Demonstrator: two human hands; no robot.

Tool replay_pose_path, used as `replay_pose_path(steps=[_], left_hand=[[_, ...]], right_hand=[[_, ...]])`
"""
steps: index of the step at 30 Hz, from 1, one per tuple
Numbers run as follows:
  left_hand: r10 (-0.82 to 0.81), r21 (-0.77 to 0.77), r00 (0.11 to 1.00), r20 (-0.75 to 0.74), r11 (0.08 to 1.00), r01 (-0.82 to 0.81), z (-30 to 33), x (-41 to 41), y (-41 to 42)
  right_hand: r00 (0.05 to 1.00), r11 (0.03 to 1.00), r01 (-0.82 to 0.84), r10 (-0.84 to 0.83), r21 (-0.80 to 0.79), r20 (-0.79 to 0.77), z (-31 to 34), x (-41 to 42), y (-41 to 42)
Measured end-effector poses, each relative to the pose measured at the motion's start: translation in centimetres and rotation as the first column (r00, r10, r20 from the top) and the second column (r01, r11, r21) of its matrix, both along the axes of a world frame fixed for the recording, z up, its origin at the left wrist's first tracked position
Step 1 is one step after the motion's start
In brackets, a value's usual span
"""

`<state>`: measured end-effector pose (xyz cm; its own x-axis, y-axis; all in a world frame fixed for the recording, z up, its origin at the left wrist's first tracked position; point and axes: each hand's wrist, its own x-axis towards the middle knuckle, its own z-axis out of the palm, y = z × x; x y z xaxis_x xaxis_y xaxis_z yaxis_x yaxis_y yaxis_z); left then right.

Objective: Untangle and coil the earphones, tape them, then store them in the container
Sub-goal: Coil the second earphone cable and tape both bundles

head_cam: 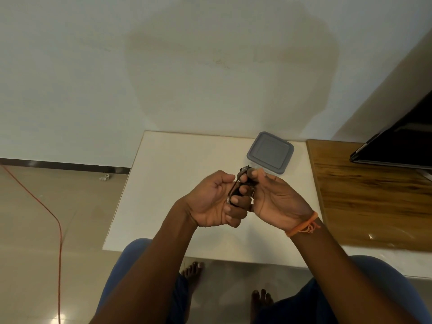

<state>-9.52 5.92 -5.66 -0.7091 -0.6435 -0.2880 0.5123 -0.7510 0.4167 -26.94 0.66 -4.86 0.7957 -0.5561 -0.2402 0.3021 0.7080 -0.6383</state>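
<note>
The earphones are a small dark bundle held in the air over the white table, between the two hands and just short of the container; the buds seem to sit at the top of the bundle, by the right thumb, though they are too small to be sure of. The left hand has its palm up and its fingers curled round the lower part of the cord, a strand running out past its thumb; the right hand meets it from the other side, thumb and fingers pinching the top of the bundle. Held so, one hand likely serves as a form for the loops while the other feeds or tightens the cord; that points to coiling, or the last of the untangling, with taping and storing yet to come. No tape shows anywhere in view.

The container is grey, with its lid on, near the table's far right corner, within easy reach; it will need opening before anything goes in. To the right a wooden top adjoins the table, with a dark screen leaning over it; an orange thread circles the right wrist. On the floor to the left runs a red cable; bare feet show below the table edge.
</note>
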Motion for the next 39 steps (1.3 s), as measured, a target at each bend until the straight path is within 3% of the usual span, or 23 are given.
replay_pose_path(steps=[3,9,13,16,18,20,23,25,27,30,33,35,37,39], left_hand=[[0.024,-0.015,1.0,0.017,1.0,-0.024,-0.3,-0.2,0.0],[0.146,-0.129,0.964,0.223,0.984,-0.12,0.3,-0.2,0.2],[0.285,-0.23,0.812,0.509,0.954,-0.191,0.1,-0.3,0.4],[0.356,-0.285,0.704,0.614,0.932,-0.223,0.1,-0.6,0.4],[0.385,-0.296,0.672,0.633,0.922,-0.249,0.4,-1.5,0.5],[0.404,-0.299,0.706,0.582,0.913,-0.277,0.8,-1.9,0.4],[0.439,-0.319,0.724,0.532,0.896,-0.31,1.9,-0.8,0.1],[0.475,-0.377,0.608,0.637,0.879,-0.291,2.1,-0.5,0.2],[0.505,-0.416,0.503,0.701,0.863,-0.287,1.8,-1.2,0.4],[0.513,-0.413,0.389,0.765,0.855,-0.315,1.2,-2.4,0.4],[0.53,-0.486,0.154,0.834,0.838,-0.25,1.1,-2.5,0.1],[0.552,-0.538,0.047,0.832,0.825,-0.175,1.2,-2.7,0.1],[0.575,-0.575,-0.029,0.818,0.813,-0.096,1.3,-2.8,0.3],[0.597,-0.596,-0.013,0.802,0.801,-0.058,1.3,-2.7,0.3]], right_hand=[[1.0,1.0,-0.009,0.009,-0.007,0.012,0.2,-0.1,-0.1],[0.999,0.996,-0.054,0.054,-0.07,0.004,0.7,-0.3,-0.3],[0.989,0.991,-0.091,0.079,-0.1,-0.122,1.2,-1.1,-1.3],[0.987,0.988,-0.136,0.129,-0.073,-0.095,1.3,-1.8,-2.1],[0.99,0.99,-0.134,0.132,-0.038,-0.059,1.4,-1.8,-2.3],[0.996,0.997,-0.061,0.064,0.049,-0.062,1.2,-2.1,-2.6],[0.972,0.993,0.092,-0.073,0.079,-0.221,0.8,-3.4,-3.3],[0.925,0.999,0.015,-0.026,-0.032,-0.378,0.8,-4.0,-3.3],[0.851,0.974,-0.17,0.067,-0.153,-0.521,0.8,-3.6,-2.4],[0.746,0.911,-0.253,-0.029,-0.324,-0.665,0.4,-1.5,-0.7],[0.67,0.809,-0.196,-0.301,-0.554,-0.678,-0.2,0.5,0.4],[0.66,0.816,-0.104,-0.371,-0.569,-0.653,-0.3,1.1,0.6],[0.658,0.839,-0.034,-0.391,-0.544,-0.643,-0.5,1.2,0.7],[0.622,0.838,0.011,-0.433,-0.545,-0.653,-0.7,1.2,0.6]])
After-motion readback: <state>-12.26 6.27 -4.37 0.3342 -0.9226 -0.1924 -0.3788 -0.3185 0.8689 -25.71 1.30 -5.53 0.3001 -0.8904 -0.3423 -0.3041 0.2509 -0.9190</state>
